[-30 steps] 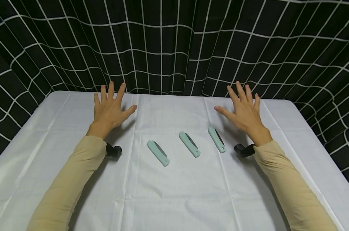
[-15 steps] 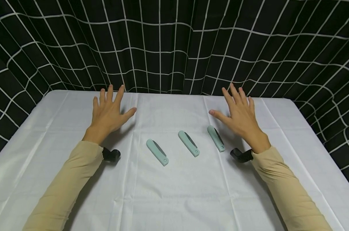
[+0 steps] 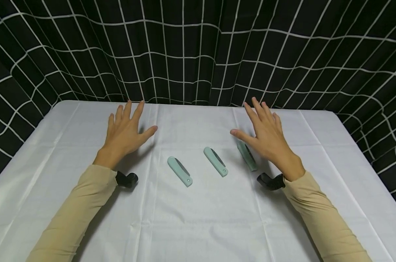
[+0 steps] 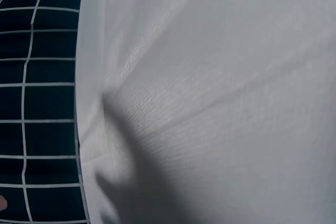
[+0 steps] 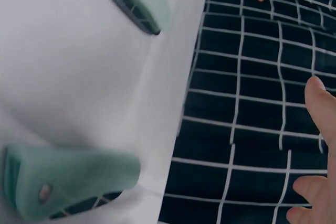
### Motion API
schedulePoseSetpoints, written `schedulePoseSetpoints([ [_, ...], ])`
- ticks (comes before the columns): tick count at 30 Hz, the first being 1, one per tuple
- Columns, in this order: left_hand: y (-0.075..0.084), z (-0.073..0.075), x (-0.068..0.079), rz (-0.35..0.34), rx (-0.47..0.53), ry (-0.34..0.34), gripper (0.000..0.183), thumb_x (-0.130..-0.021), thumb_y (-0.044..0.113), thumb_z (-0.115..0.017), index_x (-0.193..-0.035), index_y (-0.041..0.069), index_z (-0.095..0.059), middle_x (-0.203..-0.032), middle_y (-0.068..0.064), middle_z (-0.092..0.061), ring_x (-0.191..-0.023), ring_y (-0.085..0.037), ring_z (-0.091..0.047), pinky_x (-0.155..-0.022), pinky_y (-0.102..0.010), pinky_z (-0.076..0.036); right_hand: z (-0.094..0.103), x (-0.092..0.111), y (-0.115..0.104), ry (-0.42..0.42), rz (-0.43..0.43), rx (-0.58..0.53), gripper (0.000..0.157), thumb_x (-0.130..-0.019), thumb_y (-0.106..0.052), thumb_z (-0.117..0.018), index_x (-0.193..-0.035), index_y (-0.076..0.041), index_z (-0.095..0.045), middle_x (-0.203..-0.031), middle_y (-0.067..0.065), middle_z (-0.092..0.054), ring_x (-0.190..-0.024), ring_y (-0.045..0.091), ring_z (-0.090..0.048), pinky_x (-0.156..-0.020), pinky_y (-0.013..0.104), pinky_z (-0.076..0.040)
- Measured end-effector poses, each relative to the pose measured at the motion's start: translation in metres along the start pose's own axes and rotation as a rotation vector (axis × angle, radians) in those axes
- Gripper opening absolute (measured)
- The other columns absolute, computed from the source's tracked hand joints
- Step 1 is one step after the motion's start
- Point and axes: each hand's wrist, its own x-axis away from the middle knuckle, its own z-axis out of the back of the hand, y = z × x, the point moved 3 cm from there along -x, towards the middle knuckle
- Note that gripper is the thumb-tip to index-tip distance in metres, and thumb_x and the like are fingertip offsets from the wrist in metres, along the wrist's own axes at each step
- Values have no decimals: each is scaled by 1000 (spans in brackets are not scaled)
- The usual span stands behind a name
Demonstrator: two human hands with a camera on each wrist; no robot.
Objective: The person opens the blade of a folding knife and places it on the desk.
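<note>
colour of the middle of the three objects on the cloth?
Pale mint green; the middle object shows best in the head view.

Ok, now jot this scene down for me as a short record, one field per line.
Items: three pale green handles: left handle, middle handle, right handle
Layout: apart from one another, all slanted, right handle shaded
Surface: white cloth
Left hand: fingers spread, holding nothing, left handle nearest
Right hand: fingers spread, holding nothing, right handle nearest
Clothing: tan sleeves
Wrists: a black device on each
Backdrop: black fabric with white grid lines
</note>
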Motion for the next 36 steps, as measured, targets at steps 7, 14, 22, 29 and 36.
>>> schedulePoseSetpoints([
  [7, 2, -3, 8, -22, 19, -21, 86, -94, 63, -47, -161, 22, -11, -165, -21, -9, -152, -46, -7, -120, -64, -4, -4, 3, -14, -10, 44, 5, 88, -91, -64, -56, -159, -22, -20, -169, 4, -6, -155, 35, -3, -118, 66, -2],
  [14, 5, -6, 17, -38, 29, -60, 85, -95, 64, -46, -161, 23, -11, -165, -20, -10, -152, -44, -8, -120, -63, -6, -10, 8, -30, -33, 86, -2, 86, -91, -62, -58, -159, -21, -22, -168, 2, -8, -156, 32, -5, -119, 64, -4],
  [22, 7, -9, 26, -52, 33, -92, 83, -95, 63, -47, -160, 21, -15, -165, -21, -14, -152, -43, -11, -120, -62, -10, -21, 15, -49, -81, 135, -37, 86, -90, -59, -61, -158, -22, -25, -168, 2, -12, -156, 30, -8, -120, 62, -6],
  [29, 15, -11, 31, -87, 57, -150, 82, -97, 62, -45, -160, 20, -15, -165, -20, -13, -152, -44, -12, -120, -62, -11, -30, 19, -69, -124, 177, -71, 85, -90, -59, -62, -158, -24, -25, -168, -1, -13, -156, 26, -10, -121, 59, -6],
  [36, 20, -13, 35, -129, 76, -197, 80, -97, 59, -47, -160, 18, -18, -164, -20, -16, -151, -41, -16, -120, -59, -15, -47, 23, -86, -186, 240, -118, 86, -90, -59, -62, -158, -21, -26, -167, 1, -15, -155, 27, -12, -123, 56, -10],
])
